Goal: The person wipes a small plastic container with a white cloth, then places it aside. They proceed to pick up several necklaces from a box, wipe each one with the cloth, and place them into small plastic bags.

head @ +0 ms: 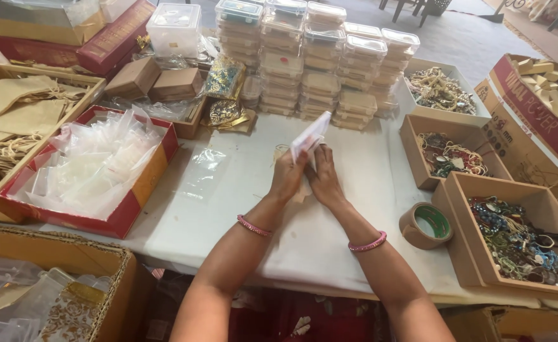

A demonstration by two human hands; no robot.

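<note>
I see both hands raised together over the middle of the white-covered worktop (241, 209), pinching one small clear plastic pouch (310, 137) between them. The left hand (287, 177) is clenched around the pouch's lower end, fingers curled in; the right hand (324, 179) presses against it from the other side, its fingers closed on the same lower edge. The two hands touch each other at the knuckles.

The pouch stands out above the fingertips. Its long axis runs tilted, from lower left to upper right, with the free end pointing up and away from me toward the stacks of clear lidded boxes (317, 60). So the pouch sits just above and beyond both hands, held off the worktop rather than lying on it. I cannot tell whether anything is inside it.

Each wrist wears a pink bangle (367, 242). To the left of the hands lies a red tray (130, 212) heaped with more clear pouches. To the right a roll of brown tape (426, 225) rests on the worktop, just beside a cardboard box of beaded jewellery (516, 237), with two similar boxes further back.
</note>
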